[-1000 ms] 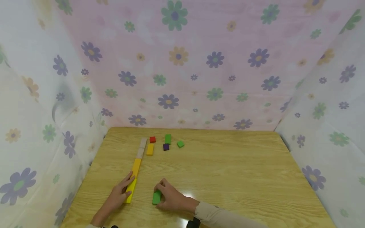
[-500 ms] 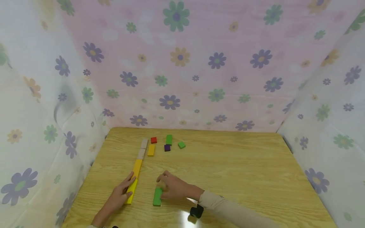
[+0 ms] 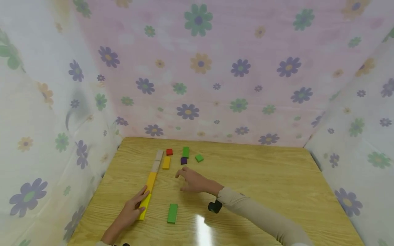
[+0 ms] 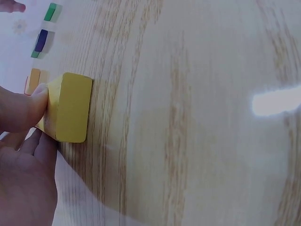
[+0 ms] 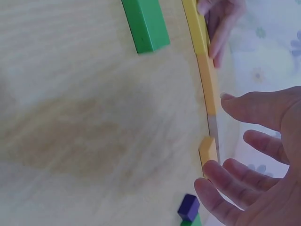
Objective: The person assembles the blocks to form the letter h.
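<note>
My left hand (image 3: 128, 210) grips a long yellow block (image 3: 146, 207), thumb on one side and fingers on the other. The block forms the near end of a straight row, followed by an orange block (image 3: 151, 181) and two pale wooden blocks (image 3: 156, 166). In the left wrist view, the thumb presses the side of the yellow block (image 4: 75, 108). My right hand (image 3: 196, 181) hovers over the table with loosely spread fingers, holding nothing. Nearer my body lies a green block (image 3: 172, 213), by itself to the right of the row.
Toward the table's back lie a short orange block (image 3: 166, 163), a red block (image 3: 169, 152), a green block (image 3: 186, 152), a purple block (image 3: 183, 161) and a light green block (image 3: 199, 158). Flowered cloth (image 3: 215, 75) encloses the wooden table (image 3: 261, 191) on three sides.
My right hand has let go of the near green block and moved away toward the back of the table. The left hand keeps its grip on the yellow block.
</note>
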A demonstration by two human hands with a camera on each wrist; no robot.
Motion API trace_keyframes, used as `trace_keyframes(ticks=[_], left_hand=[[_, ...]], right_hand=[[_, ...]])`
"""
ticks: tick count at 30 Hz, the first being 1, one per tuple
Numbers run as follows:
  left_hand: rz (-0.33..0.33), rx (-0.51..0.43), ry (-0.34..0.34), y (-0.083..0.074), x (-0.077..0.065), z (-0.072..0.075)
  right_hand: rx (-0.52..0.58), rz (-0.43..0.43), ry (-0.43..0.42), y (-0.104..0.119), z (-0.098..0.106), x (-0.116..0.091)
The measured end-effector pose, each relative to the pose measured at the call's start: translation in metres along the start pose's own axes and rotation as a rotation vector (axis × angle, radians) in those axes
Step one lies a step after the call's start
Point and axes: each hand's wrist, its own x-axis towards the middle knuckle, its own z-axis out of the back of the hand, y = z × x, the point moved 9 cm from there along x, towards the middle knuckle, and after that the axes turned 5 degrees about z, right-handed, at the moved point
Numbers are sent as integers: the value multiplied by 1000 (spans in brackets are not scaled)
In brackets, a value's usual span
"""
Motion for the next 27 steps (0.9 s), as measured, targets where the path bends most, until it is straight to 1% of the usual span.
trace_keyframes(ticks=[3, 8, 14, 18, 21, 27], left_hand=[[16, -21, 18, 1, 0, -1], [14, -31, 27, 1, 1, -2], [18, -28, 19, 3, 0, -1], [28, -30, 7, 4, -1, 0], [18, -26, 9, 3, -1, 0], [-27, -13, 28, 0, 0, -2]], right_hand=[[-24, -11, -4, -7, 8, 6], [-32, -28, -26, -23, 20, 16], [-16, -28, -41, -36, 32, 27], [-56, -44, -58, -44, 40, 33], [-102, -67, -79, -52, 45, 38], [-173, -110, -103, -73, 51, 48]])
